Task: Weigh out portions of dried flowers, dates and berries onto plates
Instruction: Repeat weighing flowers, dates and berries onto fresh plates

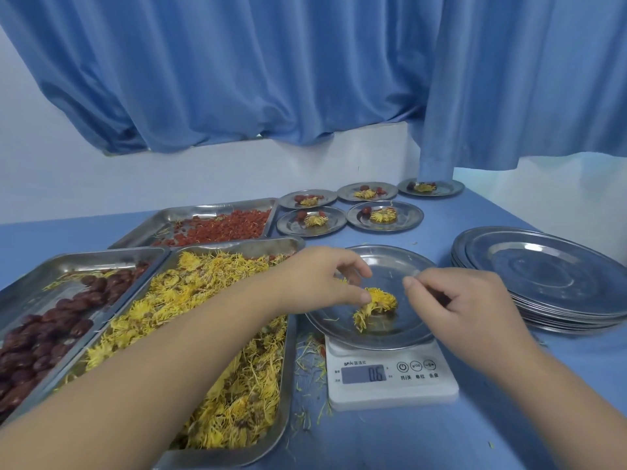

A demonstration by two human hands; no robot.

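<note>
The scale [390,371] sits toward the near edge of the tabletop [492,418] and its display shows 0.6. On it rests a plate [390,262] holding one dried flower [376,305] at the plate's middle. The flower's long axis runs from near-left to far-right.

The flower lies between the two hands. The left hand [325,276] is the nearer one: its thumb touches the flower's left end, and its fingers curl above with a gap beneath. A few yellow petals show under them, but I cannot tell whether they are actually held. The right hand [458,300] is just to the right of the flower and not touching it. Its fingers are curled, with thumb and forefinger tips together. Whether a petal sits between them is too small to tell.

With so low a reading, the portion probably needs more flowers. The flower tray [203,334] lies just left of the scale, under the left forearm, so the left hand has the shorter reach.

The date tray [51,317] sits at the left edge. The berry tray [217,225] is beyond both. A stack of empty plates [543,276] stands at the right edge. Five filled plates [385,216] sit toward the far right corner.
</note>
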